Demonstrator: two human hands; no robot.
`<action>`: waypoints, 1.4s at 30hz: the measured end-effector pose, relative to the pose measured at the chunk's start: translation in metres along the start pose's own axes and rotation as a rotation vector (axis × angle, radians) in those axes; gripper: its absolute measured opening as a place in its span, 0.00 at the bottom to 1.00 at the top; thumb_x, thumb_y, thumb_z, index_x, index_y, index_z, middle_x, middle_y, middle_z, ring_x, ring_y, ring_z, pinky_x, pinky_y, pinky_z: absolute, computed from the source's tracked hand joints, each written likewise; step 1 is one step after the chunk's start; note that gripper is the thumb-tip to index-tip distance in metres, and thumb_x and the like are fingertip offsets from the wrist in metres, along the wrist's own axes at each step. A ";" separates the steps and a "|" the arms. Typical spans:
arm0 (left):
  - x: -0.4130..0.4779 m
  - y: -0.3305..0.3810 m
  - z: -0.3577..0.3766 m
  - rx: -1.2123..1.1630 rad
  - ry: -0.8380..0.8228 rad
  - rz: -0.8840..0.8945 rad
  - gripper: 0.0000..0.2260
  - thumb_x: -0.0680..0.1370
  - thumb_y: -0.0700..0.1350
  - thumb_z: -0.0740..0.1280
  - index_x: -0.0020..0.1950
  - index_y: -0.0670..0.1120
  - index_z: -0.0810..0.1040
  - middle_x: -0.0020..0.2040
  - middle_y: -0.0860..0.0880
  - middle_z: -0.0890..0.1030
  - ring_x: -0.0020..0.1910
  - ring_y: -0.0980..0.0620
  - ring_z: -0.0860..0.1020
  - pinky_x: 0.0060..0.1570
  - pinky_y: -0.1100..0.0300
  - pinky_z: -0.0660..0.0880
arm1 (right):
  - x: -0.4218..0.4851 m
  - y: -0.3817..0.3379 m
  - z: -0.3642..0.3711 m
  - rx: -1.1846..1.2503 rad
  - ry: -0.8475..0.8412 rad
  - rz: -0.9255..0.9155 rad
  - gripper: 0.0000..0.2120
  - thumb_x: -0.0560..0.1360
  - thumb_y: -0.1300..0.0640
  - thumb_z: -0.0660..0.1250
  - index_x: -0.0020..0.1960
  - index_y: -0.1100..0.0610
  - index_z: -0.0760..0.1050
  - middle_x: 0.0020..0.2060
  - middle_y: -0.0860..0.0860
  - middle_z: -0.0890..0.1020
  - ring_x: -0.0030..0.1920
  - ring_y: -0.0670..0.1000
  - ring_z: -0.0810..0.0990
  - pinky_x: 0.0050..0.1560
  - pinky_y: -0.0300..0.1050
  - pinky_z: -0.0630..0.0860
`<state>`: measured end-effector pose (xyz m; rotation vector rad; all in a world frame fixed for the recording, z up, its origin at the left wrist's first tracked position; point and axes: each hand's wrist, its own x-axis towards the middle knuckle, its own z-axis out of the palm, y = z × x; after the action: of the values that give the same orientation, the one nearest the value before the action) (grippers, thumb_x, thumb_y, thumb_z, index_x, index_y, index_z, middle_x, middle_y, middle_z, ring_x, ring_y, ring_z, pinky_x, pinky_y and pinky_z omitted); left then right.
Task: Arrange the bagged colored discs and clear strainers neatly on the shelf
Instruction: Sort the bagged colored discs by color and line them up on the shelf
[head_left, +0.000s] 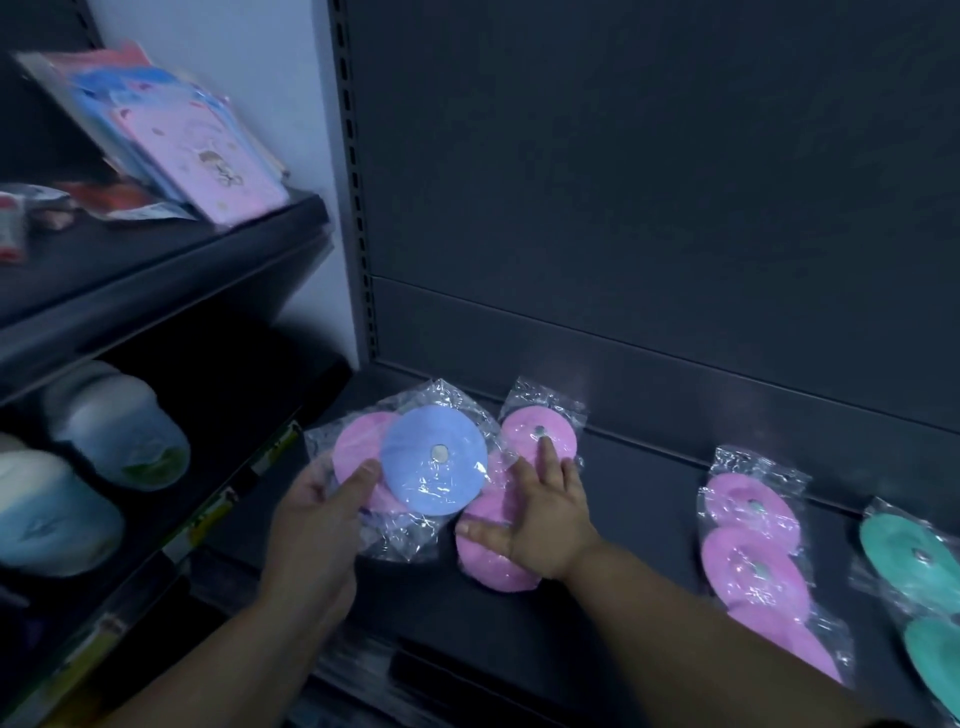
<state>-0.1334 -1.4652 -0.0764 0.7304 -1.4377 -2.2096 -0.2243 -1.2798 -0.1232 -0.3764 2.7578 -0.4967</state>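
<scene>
hands (317, 512) on bagged discs (434, 460), seemingly

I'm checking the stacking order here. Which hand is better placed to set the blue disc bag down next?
Left. The left hand already grips the blue disc bag, thumb on top. The right hand lies flat on the pink disc bags, probably steadying them.

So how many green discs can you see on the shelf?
2, both in bags at the far right: one nearer the back, one in front, cut off by the frame edge. More may lie out of view.
</scene>
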 end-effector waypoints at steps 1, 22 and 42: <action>0.004 0.000 -0.002 -0.002 0.002 -0.001 0.07 0.76 0.36 0.67 0.53 0.42 0.80 0.49 0.40 0.83 0.45 0.45 0.79 0.48 0.51 0.76 | 0.003 -0.003 0.002 0.011 0.018 -0.017 0.55 0.57 0.18 0.56 0.77 0.41 0.44 0.77 0.49 0.35 0.76 0.61 0.34 0.76 0.55 0.39; -0.018 -0.024 0.071 0.094 -0.287 -0.111 0.06 0.77 0.38 0.66 0.52 0.45 0.79 0.48 0.43 0.83 0.44 0.45 0.80 0.43 0.51 0.78 | -0.084 0.145 -0.047 0.002 0.211 0.396 0.47 0.63 0.21 0.55 0.75 0.36 0.45 0.78 0.47 0.40 0.77 0.58 0.41 0.76 0.58 0.46; -0.030 -0.018 0.052 0.139 -0.409 -0.146 0.09 0.77 0.40 0.67 0.56 0.43 0.80 0.55 0.38 0.82 0.51 0.40 0.80 0.49 0.46 0.76 | -0.098 0.045 -0.060 0.926 0.518 0.168 0.15 0.77 0.43 0.64 0.58 0.50 0.77 0.51 0.45 0.82 0.52 0.46 0.81 0.52 0.39 0.73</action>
<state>-0.1427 -1.4038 -0.0697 0.4521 -1.7958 -2.4956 -0.1646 -1.1913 -0.0614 0.2436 2.5655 -1.9041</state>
